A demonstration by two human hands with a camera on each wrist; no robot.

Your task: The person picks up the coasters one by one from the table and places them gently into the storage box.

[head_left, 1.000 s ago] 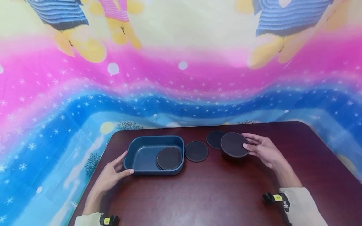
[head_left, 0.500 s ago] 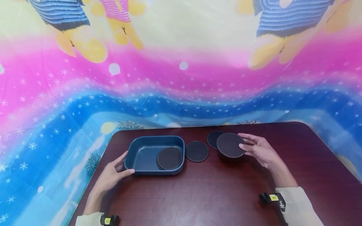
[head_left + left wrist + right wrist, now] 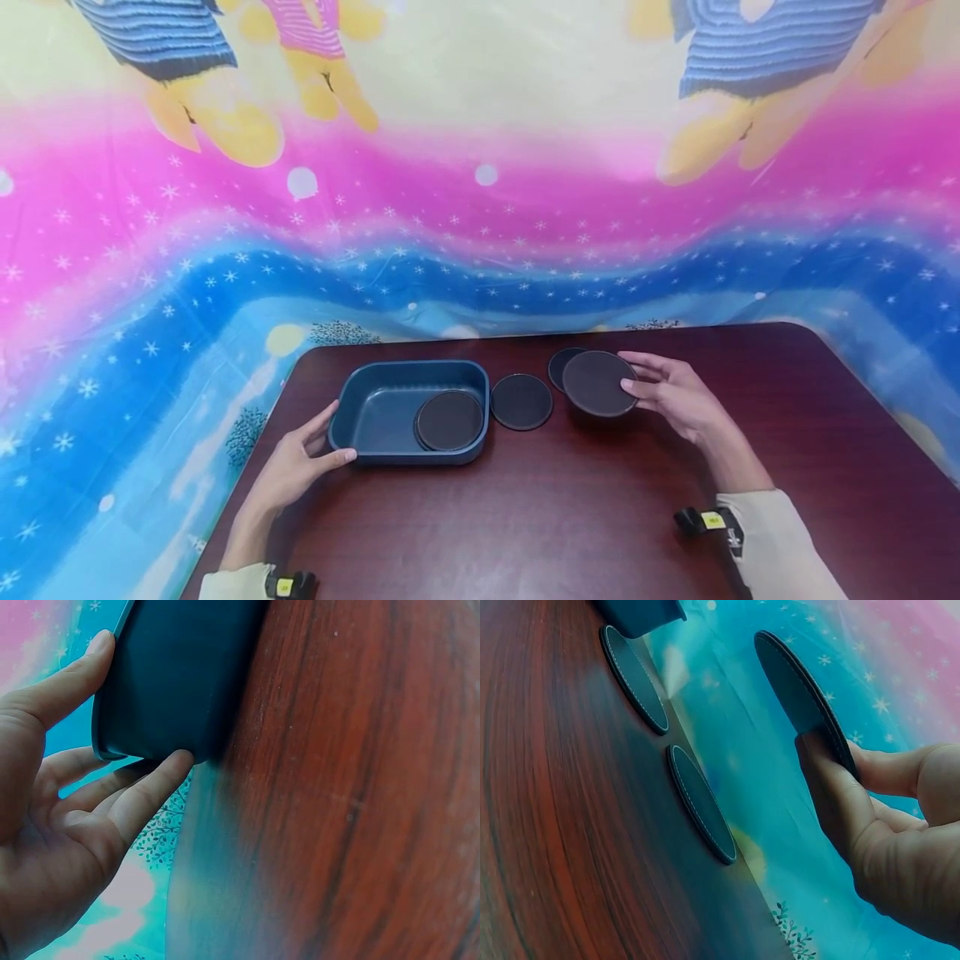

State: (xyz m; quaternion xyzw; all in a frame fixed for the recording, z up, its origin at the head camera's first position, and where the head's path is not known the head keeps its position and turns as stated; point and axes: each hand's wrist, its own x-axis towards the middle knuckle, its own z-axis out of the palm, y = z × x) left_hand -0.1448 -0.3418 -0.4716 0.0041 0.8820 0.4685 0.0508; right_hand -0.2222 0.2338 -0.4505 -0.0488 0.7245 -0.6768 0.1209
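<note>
My right hand pinches a round black coaster at its right edge, thumb on top and fingers beneath. The right wrist view shows this coaster raised above the table, with pale stitching round its rim. At the left, my left hand grips the end of a dark blue rectangular box, its thumb at the front rim and fingers round the left side. Inside the box, at its right end, lie stacked coasters. Another coaster is on the table beside the box; one more is partly hidden behind the held one.
The dark red wooden table reaches back to a printed cloth with snowflakes and cartoon figures. The box and the loose coasters sit near the table's far edge.
My right hand has moved left with the held coaster, which now covers more of the coaster at the back. My left hand and the box have stayed in place.
</note>
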